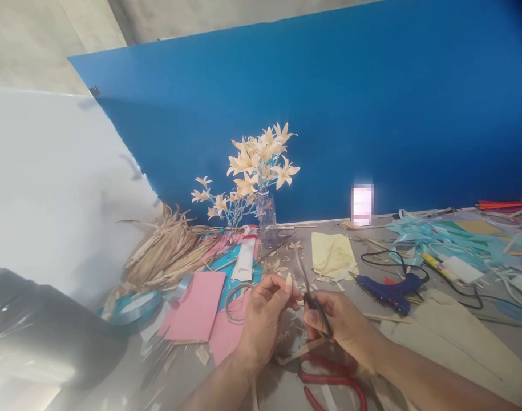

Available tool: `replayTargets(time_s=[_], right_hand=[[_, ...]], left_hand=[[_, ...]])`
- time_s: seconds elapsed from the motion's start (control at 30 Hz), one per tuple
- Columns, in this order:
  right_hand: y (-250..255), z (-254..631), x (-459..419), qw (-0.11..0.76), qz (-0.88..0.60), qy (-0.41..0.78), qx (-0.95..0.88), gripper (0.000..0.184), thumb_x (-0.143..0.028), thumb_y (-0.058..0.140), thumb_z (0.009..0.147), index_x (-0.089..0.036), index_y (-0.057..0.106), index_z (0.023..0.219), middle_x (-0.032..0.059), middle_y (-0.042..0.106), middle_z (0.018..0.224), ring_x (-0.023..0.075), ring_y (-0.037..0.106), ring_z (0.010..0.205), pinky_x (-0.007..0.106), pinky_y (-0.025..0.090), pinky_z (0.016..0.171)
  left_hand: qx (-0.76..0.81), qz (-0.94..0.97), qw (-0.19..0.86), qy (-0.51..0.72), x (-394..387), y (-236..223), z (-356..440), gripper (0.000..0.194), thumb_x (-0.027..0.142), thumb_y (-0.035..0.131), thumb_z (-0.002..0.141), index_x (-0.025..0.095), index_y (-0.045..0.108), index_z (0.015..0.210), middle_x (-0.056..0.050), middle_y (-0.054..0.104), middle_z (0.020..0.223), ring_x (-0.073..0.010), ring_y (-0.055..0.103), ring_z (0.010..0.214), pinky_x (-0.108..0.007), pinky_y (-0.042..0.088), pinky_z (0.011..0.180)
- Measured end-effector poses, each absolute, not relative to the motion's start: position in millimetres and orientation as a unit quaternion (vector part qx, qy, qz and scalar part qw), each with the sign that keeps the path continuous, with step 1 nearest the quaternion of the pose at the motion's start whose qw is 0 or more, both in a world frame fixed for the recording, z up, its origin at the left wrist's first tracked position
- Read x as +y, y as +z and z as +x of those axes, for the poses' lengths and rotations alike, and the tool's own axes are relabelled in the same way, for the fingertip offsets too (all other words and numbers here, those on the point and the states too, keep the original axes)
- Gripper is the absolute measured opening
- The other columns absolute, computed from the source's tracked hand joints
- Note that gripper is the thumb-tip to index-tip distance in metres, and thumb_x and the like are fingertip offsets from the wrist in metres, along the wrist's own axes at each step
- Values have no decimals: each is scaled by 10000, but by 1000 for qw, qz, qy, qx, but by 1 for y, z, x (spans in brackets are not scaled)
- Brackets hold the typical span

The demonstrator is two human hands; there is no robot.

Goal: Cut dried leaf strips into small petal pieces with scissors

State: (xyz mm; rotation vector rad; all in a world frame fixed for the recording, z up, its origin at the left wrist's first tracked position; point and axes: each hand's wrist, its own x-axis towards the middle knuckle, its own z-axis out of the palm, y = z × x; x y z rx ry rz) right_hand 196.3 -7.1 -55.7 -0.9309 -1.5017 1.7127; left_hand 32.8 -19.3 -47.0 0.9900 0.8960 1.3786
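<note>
Pinching a small pale piece (288, 279) in the fingers of the left hand (266, 311), gripping dark scissors (308, 298) in the right hand (340, 319), piece just left of the scissors, blue glue gun (393, 292) on the table (369, 301)

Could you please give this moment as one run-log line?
left hand: pinching pale pointed piece | right hand: holding dark-handled scissors | beyond hands: flowers, see-through vase | right side: blue glue gun

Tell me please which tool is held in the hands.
The black-handled scissors, in the right hand; the red-handled tool and blue glue gun lie unheld.
</note>
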Motion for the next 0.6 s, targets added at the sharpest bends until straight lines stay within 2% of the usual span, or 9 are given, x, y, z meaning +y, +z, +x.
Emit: replayTargets(time_s=[0.1,0.2,0.43,0.6], right_hand=[[-43,201,-1,383,-392,621,-560,359,-444,799,651,-183,589,780,-18,593,689,128,490,617,231,372,564],[-34,206,4,402,-415,598,-555,280,-329,761,676,-179,602,852,-20,599,734,120,488,633,224,374,567],[-41,214,6,360,-373,623,-586,234,-239,735,646,-169,600,824,-31,574,729,96,468,600,208,373,546],[-42,212,6,417,-375,606,-564,206,-240,707,650,-171,585,801,-35,545,709,91,432,595,212,353,553]], left_hand=[[386,433,587,565,-20,-50,33,181,301,673,826,175,564,755,-11,623,665,-125,545,616,-257,436,632],[386,441,616,526,-21,-51,33,160,261,674,794,176,555,729,14,576,593,-111,514,555,-240,397,575],[389,465,682,409,-24,-47,33,86,173,637,659,172,551,654,19,544,503,-98,458,462,-235,314,496],[353,445,715,407,-22,-42,30,129,196,671,644,169,546,631,25,512,492,-97,456,449,-239,311,494]])
